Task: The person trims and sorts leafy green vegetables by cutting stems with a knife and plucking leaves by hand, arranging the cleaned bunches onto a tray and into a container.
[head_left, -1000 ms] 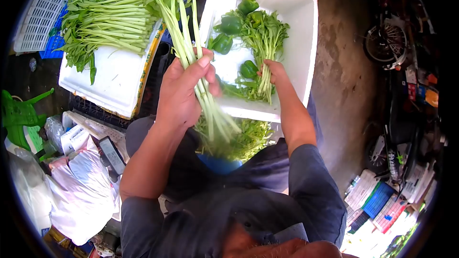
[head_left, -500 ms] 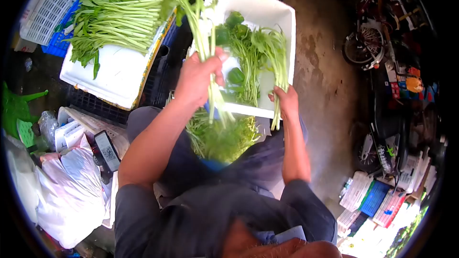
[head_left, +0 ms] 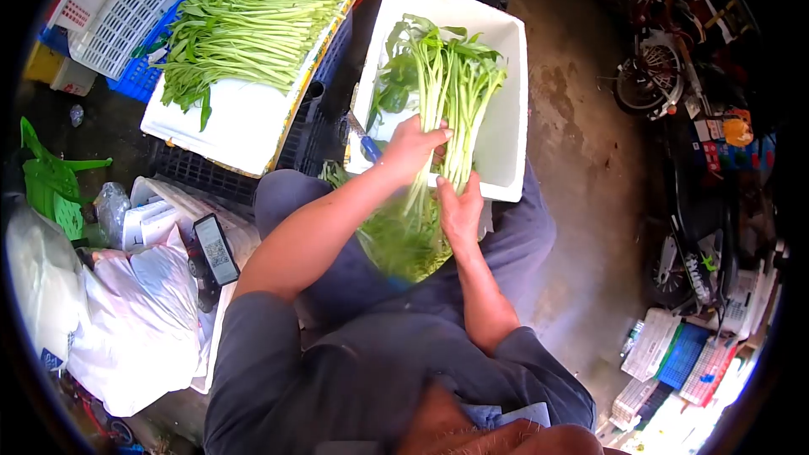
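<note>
My left hand [head_left: 417, 147] is closed around a bunch of long-stemmed leafy greens [head_left: 431, 76] that look like water spinach. Just to its right and lower, my right hand [head_left: 462, 211] grips the stems of a second bunch of greens [head_left: 474, 105]. Both bunches lie side by side over a white foam box [head_left: 508, 101], leaves pointing away from me. Other greens [head_left: 394, 88] rest inside the box, partly covered. By the box's left wall is a blue-handled tool [head_left: 368, 147], its kind unclear. Blurred green trimmings [head_left: 400, 244] lie between my legs.
Left of the box, a large pile of greens [head_left: 261, 29] covers a white foam slab [head_left: 223, 122] set on a black crate [head_left: 202, 173]. A phone [head_left: 216, 248] and white bag [head_left: 135, 320] are at lower left. Motorbikes [head_left: 653, 76] stand along the right.
My left hand has moved right and lower with its bunch, away from the pile. My right hand has shifted left, bringing the two bunches together over the box.
</note>
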`<state>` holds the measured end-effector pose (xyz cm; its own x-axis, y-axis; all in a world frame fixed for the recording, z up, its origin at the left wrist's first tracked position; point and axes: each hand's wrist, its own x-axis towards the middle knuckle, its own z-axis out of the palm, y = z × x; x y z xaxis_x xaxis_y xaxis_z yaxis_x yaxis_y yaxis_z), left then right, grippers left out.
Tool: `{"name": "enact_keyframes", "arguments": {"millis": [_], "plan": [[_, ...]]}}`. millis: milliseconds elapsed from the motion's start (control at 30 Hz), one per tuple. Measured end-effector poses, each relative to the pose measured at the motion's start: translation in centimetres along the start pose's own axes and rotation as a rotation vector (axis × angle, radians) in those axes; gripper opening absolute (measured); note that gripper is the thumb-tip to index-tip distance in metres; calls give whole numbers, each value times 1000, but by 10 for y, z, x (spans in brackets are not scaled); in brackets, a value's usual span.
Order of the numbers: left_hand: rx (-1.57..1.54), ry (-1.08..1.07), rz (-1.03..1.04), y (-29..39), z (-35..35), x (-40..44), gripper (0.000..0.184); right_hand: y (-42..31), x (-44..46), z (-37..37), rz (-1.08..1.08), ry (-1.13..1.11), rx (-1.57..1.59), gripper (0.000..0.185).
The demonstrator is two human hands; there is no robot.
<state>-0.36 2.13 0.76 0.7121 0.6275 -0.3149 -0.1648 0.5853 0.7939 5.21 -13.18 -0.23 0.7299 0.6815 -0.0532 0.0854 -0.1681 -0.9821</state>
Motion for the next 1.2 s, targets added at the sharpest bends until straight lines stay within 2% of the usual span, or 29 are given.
{"name": "enact_keyframes", "arguments": {"millis": [167, 267, 333, 367, 467, 567, 633, 767, 867, 967, 1067, 1200], "plan": [[-22, -13, 19, -12, -8, 6, 24, -17, -9, 7, -19, -33, -112, 39], [46, 2, 14, -5, -10, 9, 23, -34, -9, 7, 113, 7, 111, 35], [38, 46, -29, 10, -9, 5, 22, -21, -2, -2, 138, 28, 198, 29], [-38, 61, -30, 12, -9, 5, 25, -18, -2, -10, 145, 46, 218, 23], [-61, 66, -30, 24, -5, -1, 25, -17, 4, -29, 118, 87, 176, 20], [54, 75, 25, 21, -6, 2, 23, -30, 4, -38, 91, 106, 204, 21], [240, 91, 72, 15, -7, 8, 24, -36, 4, -39, 58, 99, 149, 22], [492, 148, 231, 5, -7, 11, 27, -38, 3, -16, 19, 105, 92, 25], [434, 135, 292, 2, -12, 14, 30, -28, 2, -6, 13, 112, 81, 26], [407, 153, 175, 20, -4, 3, 32, -28, 1, -2, 21, 110, 82, 27], [389, 172, 162, 7, -10, 12, 25, -35, 2, -2, 25, 113, 72, 27], [495, 219, 138, -1, -16, 17, 37, -35, 3, -2, 23, 108, 49, 27]]}}
